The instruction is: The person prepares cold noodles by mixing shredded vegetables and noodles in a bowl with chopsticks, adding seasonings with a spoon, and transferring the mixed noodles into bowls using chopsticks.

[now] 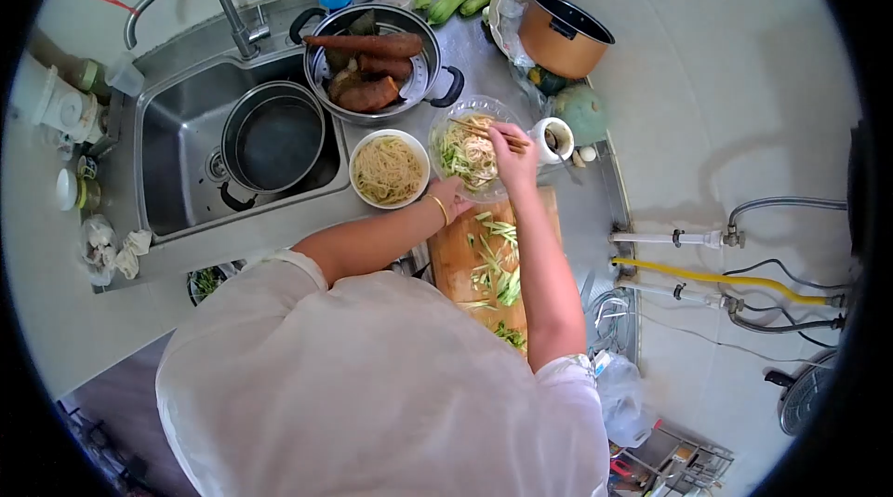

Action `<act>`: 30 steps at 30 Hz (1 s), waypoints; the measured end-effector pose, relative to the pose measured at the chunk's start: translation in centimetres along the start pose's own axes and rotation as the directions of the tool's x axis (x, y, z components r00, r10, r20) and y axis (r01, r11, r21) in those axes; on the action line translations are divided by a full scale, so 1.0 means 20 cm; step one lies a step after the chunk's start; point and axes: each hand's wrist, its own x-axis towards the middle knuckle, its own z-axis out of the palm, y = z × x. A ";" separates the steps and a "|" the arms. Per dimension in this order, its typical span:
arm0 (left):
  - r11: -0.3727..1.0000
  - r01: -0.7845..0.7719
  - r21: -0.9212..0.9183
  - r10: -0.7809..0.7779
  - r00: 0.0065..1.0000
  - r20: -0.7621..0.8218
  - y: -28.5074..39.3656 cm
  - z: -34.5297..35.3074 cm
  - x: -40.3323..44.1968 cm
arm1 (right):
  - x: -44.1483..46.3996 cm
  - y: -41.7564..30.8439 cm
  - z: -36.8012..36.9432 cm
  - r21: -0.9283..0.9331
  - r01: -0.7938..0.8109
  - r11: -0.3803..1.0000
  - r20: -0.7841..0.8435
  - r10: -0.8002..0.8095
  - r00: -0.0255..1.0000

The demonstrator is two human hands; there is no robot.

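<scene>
My right hand [513, 162] is closed round a pair of wooden chopsticks [482, 130], held over a clear bowl [435, 136]. In that bowl lie pale noodle-like strands [476, 155] with green shreds along the left side. Low on the bowl's left edge, my left hand [450, 198] grips the rim; some of its fingers are hidden. Just left of it stands a white bowl [354, 183] full of thin yellowish strands. Below the clear bowl, cut green strips [502, 278] are scattered on a wooden cutting board [454, 260], partly covered by my right arm.
A steamer pot [430, 79] holds large brown-red roots. Another pot [274, 139] sits in the sink [172, 181]. A white jar [553, 142] with a spoon is right of the clear bowl, near a copper-coloured pot [558, 37] and a green squash [581, 114]. Green gourds [448, 1] lie behind.
</scene>
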 end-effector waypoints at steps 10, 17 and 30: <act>0.980 -0.021 0.196 0.040 0.995 -0.089 0.05 0.11 -0.09 | -0.02 -0.28 -0.32 0.027 -0.223 0.974 0.126 0.218 0.968; 0.961 0.077 0.264 -0.082 0.997 0.007 0.09 0.10 -0.35 | -0.07 -0.35 -0.50 -0.296 -0.279 0.913 0.159 0.335 0.929; 0.962 0.207 0.180 -0.246 0.942 0.229 0.27 -0.05 -0.81 | -0.23 -0.66 -0.13 -0.024 -0.198 0.980 0.321 0.195 0.927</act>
